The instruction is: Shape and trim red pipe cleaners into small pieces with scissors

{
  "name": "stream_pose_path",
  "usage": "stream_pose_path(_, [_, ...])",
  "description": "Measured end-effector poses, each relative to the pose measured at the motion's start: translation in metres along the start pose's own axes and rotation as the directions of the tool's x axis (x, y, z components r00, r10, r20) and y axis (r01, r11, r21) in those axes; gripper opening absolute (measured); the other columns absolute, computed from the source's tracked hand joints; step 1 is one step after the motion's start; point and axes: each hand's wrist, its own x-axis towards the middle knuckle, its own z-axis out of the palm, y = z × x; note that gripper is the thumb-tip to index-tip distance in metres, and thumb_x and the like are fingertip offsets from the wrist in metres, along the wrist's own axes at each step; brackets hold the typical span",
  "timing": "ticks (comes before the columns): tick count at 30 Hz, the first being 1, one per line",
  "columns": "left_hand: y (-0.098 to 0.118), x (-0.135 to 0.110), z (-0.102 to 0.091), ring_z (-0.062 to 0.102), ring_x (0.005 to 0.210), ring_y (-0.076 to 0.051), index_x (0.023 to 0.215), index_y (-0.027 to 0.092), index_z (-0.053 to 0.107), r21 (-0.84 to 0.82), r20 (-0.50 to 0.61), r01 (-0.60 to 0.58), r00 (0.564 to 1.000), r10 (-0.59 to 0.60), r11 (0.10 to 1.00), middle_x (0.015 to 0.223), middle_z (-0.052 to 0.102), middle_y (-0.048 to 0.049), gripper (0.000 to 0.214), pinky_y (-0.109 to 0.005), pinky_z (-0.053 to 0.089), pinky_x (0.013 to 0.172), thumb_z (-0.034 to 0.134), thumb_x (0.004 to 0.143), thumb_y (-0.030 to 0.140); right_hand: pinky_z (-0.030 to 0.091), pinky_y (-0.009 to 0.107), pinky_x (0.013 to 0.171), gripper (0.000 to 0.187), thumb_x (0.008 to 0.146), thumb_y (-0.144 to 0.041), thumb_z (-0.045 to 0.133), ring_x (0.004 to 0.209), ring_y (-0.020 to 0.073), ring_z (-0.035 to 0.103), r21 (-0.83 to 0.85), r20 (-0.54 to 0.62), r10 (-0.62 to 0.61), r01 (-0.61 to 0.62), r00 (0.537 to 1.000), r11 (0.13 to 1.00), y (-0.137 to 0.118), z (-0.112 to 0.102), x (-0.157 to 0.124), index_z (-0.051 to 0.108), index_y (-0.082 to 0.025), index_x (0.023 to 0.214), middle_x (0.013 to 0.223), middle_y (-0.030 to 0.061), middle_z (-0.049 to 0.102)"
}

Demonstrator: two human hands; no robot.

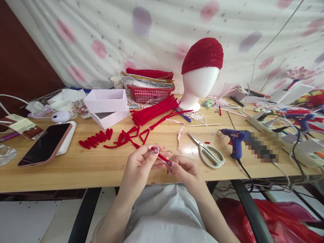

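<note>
Both my hands hold one red pipe cleaner point(161, 157) at the near edge of the wooden table point(76, 165). My left hand point(141, 165) pinches its left end between thumb and fingers. My right hand point(183, 168) pinches the other end, fingers closed. Just beyond them lie bent red pipe cleaner loops point(131, 135) and a row of small red folded pieces point(95, 139). A bundle of straight red pipe cleaners point(154, 111) lies further back.
Scissors point(209, 152) and a blue glue gun point(236, 140) lie to the right. A phone point(45, 143) rests at the left. Pink boxes point(106, 106), a red basket point(149, 92) and a foam head with a red cap point(201, 71) stand behind. Cables clutter the right side.
</note>
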Motion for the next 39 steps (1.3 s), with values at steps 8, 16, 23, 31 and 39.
stream_pose_path(8, [-0.007, 0.005, -0.004, 0.076, 0.082, -0.023, 0.104, 0.014, 0.069, 0.036, 0.035, -0.011, 0.999, 0.01, 0.999, 0.098, 0.078, -0.0124, 0.04, -0.027, 0.062, 0.067, 0.069, 0.083, 0.048, 0.043, 0.029, 0.072, 0.033, 0.093, -0.038, 0.06, 0.073, 0.017, 0.056, -0.054, 0.01, -0.086, 0.087, 0.996, 0.995, -0.003, -0.003, 0.002, 0.062, -0.019, 0.065, 0.073, 0.0018, 0.061])
stream_pose_path(16, [-0.016, 0.011, -0.006, 0.074, 0.095, -0.026, 0.098, 0.016, 0.07, 0.063, -0.002, -0.201, 0.979, 0.202, 0.978, 0.096, 0.078, -0.0119, 0.032, -0.034, 0.061, 0.08, 0.069, 0.084, 0.045, 0.046, 0.034, 0.085, 0.018, 0.097, -0.02, 0.05, 0.095, 0.0207, 0.061, -0.324, -0.035, -0.258, 0.234, 0.965, 0.917, 0.002, -0.004, 0.005, 0.067, -0.021, 0.093, 0.098, 0.0064, 0.064])
stream_pose_path(23, [-0.022, 0.047, -0.021, 0.061, 0.123, -0.029, 0.115, 0.018, 0.071, 0.25, 0.006, -0.28, 0.958, 0.288, 0.927, 0.131, 0.066, -0.0146, 0.039, -0.041, 0.051, 0.1, 0.064, 0.087, 0.045, 0.041, 0.044, 0.088, 0.017, 0.096, -0.012, 0.05, 0.096, 0.0244, 0.057, -0.819, -0.053, -0.593, 0.304, 0.804, 0.486, 0.009, -0.033, 0.008, 0.065, -0.02, 0.098, 0.106, 0.0104, 0.062])
stream_pose_path(31, [-0.008, 0.046, -0.011, 0.064, 0.111, -0.027, 0.093, 0.023, 0.079, 0.577, 0.167, -0.382, 0.92, 0.354, 0.721, 0.109, 0.073, -0.0094, 0.032, -0.039, 0.042, 0.102, 0.057, 0.09, 0.045, 0.024, 0.058, 0.104, 0.022, 0.097, -0.01, 0.05, 0.101, 0.0255, 0.056, -0.898, 0.059, -0.665, 0.331, 0.744, 0.291, 0.004, -0.036, 0.007, 0.067, -0.024, 0.101, 0.107, 0.0093, 0.064])
stream_pose_path(39, [-0.007, 0.036, -0.005, 0.065, 0.08, -0.018, 0.079, 0.02, 0.077, 0.228, 0.33, -0.046, 0.943, -0.033, 0.973, 0.083, 0.075, -0.0037, 0.021, -0.027, 0.049, 0.074, 0.08, 0.07, 0.039, 0.023, 0.054, 0.105, 0.02, 0.096, -0.009, 0.052, 0.089, 0.0199, 0.06, -0.868, 0.074, -0.721, 0.401, 0.689, 0.294, -0.005, -0.022, 0.007, 0.066, -0.023, 0.102, 0.094, 0.0053, 0.07])
